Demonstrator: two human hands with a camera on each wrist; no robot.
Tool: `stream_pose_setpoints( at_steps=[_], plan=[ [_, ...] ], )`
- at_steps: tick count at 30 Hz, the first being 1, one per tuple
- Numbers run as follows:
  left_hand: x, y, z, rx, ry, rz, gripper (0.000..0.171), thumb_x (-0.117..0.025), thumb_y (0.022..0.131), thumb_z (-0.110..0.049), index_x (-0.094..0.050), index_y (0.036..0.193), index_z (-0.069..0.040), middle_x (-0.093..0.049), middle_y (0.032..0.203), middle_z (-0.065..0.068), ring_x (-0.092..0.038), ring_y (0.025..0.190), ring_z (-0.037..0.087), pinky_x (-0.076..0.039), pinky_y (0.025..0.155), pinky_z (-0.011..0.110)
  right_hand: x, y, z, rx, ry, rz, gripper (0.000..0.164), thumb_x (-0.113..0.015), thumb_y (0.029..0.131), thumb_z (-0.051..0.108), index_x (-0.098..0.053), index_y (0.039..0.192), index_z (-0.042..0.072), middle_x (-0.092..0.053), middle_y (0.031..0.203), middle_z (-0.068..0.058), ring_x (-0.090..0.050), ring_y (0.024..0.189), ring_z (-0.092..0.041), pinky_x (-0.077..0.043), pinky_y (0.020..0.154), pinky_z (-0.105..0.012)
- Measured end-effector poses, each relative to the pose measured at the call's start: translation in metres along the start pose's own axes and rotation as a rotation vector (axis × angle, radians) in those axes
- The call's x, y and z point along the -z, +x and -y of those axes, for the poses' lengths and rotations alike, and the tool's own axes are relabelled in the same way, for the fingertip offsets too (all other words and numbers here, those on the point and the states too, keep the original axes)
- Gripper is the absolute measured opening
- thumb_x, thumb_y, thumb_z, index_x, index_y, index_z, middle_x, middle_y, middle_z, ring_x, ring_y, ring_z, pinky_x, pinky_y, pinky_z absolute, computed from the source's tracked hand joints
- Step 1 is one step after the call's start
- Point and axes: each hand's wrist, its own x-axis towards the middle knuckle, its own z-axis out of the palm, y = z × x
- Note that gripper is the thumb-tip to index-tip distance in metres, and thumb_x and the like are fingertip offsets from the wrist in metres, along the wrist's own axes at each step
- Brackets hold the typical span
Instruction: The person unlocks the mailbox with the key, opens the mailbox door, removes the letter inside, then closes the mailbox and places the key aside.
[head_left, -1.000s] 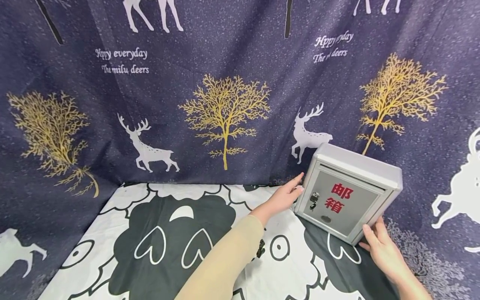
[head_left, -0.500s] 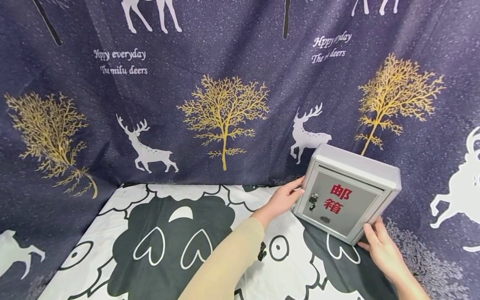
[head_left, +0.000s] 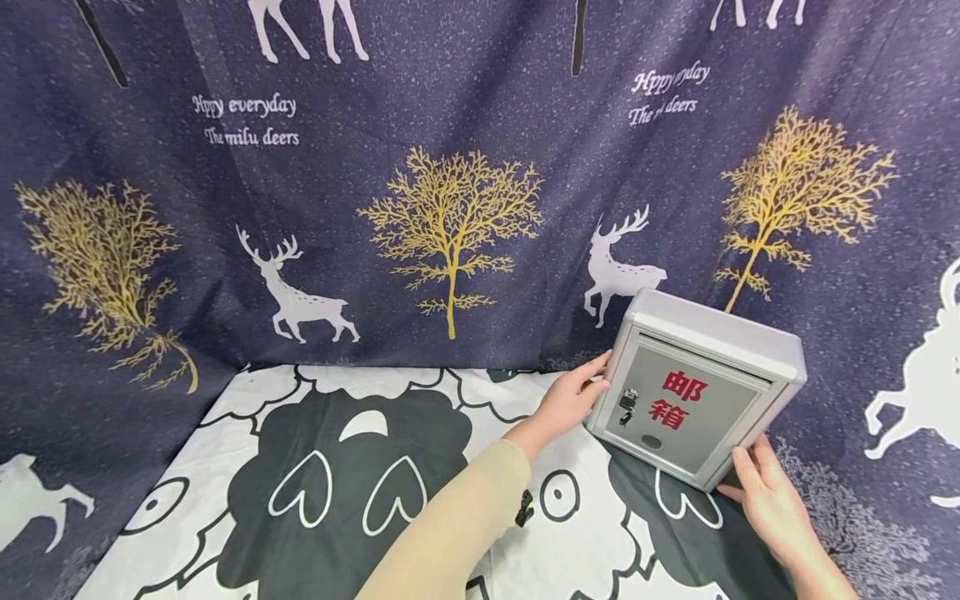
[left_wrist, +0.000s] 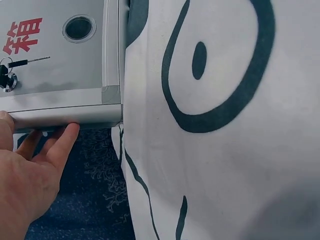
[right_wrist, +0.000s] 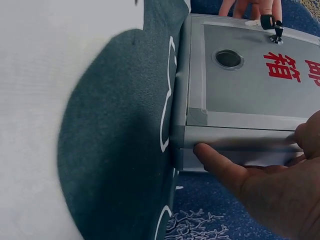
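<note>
A silver-grey metal mailbox (head_left: 697, 450) with red characters on its door stands at the right of the cloth, turned at an angle. My left hand (head_left: 564, 404) touches its left side with fingers extended, the thumb near the front edge. On the opposite side, my right hand (head_left: 772, 504) rests against the lower right, index finger straight along the wall in the right wrist view. A lock with keys (left_wrist: 19, 63) hangs on the door, near a round dark window (right_wrist: 228, 59). A slot runs under the mailbox's top edge.
The surface bears a black-and-white cartoon-sheep cloth (head_left: 300, 508). Behind the mailbox hangs a dark blue curtain (head_left: 420, 100) printed with deer and golden trees. A small black object (head_left: 525, 507) shows beside my left sleeve (head_left: 457, 521).
My left hand has moved slightly closer and now meets the mailbox's left side, where a small gap showed a second ago. The mailbox and right hand stay nearly in place.
</note>
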Motion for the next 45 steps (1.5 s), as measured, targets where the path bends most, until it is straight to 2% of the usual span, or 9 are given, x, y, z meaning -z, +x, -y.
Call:
stream_pose_setpoints(
  at_steps=[5, 9, 13, 17, 22, 27, 31, 39, 45],
  plan=[
    [0.003, -0.006, -0.001, 0.016, -0.008, -0.026, 0.055, -0.063, 0.117, -0.026, -0.050, 0.170, -0.035, -0.070, 0.151, -0.001, -0.066, 0.100, 0.001, -0.056, 0.084, 0.021, -0.003, 0.002, 0.003, 0.008, 0.012, 0.000, 0.061, -0.031, 0.125, 0.023, -0.008, 0.176, -0.002, -0.035, 0.155, -0.043, -0.045, 0.113, 0.028, -0.066, 0.077, -0.025],
    [0.007, -0.014, -0.001, 0.033, -0.007, -0.050, 0.054, -0.063, 0.117, -0.029, -0.050, 0.169, -0.036, -0.069, 0.152, -0.002, -0.070, 0.116, 0.005, -0.058, 0.095, 0.023, -0.006, 0.003, 0.005, 0.000, 0.006, 0.015, 0.062, -0.031, 0.125, 0.024, -0.007, 0.175, -0.003, -0.036, 0.154, -0.045, -0.044, 0.112, 0.028, -0.066, 0.078, -0.024],
    [0.013, -0.021, 0.000, 0.037, -0.015, -0.072, 0.054, -0.064, 0.117, -0.029, -0.051, 0.169, -0.037, -0.068, 0.155, -0.001, -0.070, 0.125, 0.009, -0.058, 0.103, 0.025, -0.011, 0.005, 0.008, -0.005, -0.006, 0.023, 0.063, -0.033, 0.125, 0.024, -0.007, 0.176, -0.004, -0.037, 0.155, -0.046, -0.044, 0.112, 0.029, -0.067, 0.079, -0.026],
    [0.021, -0.029, 0.000, 0.037, -0.029, -0.084, 0.055, -0.064, 0.117, -0.028, -0.051, 0.169, -0.036, -0.065, 0.157, -0.001, -0.071, 0.124, 0.010, -0.059, 0.101, 0.026, -0.017, 0.008, 0.011, 0.007, 0.003, 0.032, 0.063, -0.033, 0.125, 0.023, -0.009, 0.175, -0.006, -0.036, 0.158, -0.045, -0.045, 0.112, 0.027, -0.068, 0.079, -0.028],
    [0.032, -0.038, 0.002, 0.029, -0.029, -0.104, 0.054, -0.065, 0.116, -0.026, -0.052, 0.169, -0.029, -0.066, 0.157, 0.002, -0.071, 0.126, 0.013, -0.059, 0.103, 0.026, -0.025, 0.012, 0.015, 0.016, 0.017, 0.063, 0.065, -0.033, 0.125, 0.025, -0.007, 0.176, -0.004, -0.035, 0.160, -0.046, -0.046, 0.114, 0.025, -0.068, 0.082, -0.029],
    [0.043, -0.048, 0.005, 0.019, -0.019, -0.127, 0.054, -0.065, 0.116, -0.024, -0.053, 0.169, -0.025, -0.067, 0.155, 0.004, -0.071, 0.128, 0.017, -0.059, 0.104, 0.029, -0.035, 0.015, 0.021, 0.021, 0.091, 0.080, 0.065, -0.036, 0.125, 0.025, -0.008, 0.176, -0.004, -0.038, 0.158, -0.046, -0.050, 0.116, 0.023, -0.068, 0.083, -0.032],
    [0.053, -0.056, 0.006, 0.015, -0.015, -0.141, 0.055, -0.066, 0.116, -0.023, -0.052, 0.169, -0.026, -0.067, 0.155, 0.005, -0.070, 0.131, 0.022, -0.059, 0.107, 0.033, -0.045, 0.019, 0.026, 0.017, 0.128, 0.085, 0.066, -0.038, 0.125, 0.025, -0.008, 0.177, -0.003, -0.040, 0.156, -0.046, -0.052, 0.116, 0.021, -0.069, 0.085, -0.035],
    [0.076, -0.071, 0.015, 0.026, -0.006, -0.162, 0.056, -0.065, 0.116, -0.024, -0.051, 0.170, -0.026, -0.066, 0.157, 0.003, -0.070, 0.132, 0.022, -0.059, 0.110, 0.037, -0.065, 0.029, 0.035, 0.024, 0.105, 0.113, 0.066, -0.038, 0.125, 0.026, -0.010, 0.177, -0.002, -0.042, 0.158, -0.048, -0.053, 0.116, 0.020, -0.069, 0.088, -0.039],
    [0.095, -0.085, 0.017, 0.066, -0.024, -0.189, 0.055, -0.064, 0.117, -0.028, -0.050, 0.170, -0.033, -0.065, 0.158, -0.001, -0.071, 0.130, 0.022, -0.064, 0.098, 0.037, -0.080, 0.036, 0.045, 0.044, 0.128, 0.145, 0.064, -0.039, 0.125, 0.025, -0.013, 0.178, 0.000, -0.042, 0.162, -0.041, -0.054, 0.119, 0.018, -0.068, 0.090, -0.041]
  ],
)
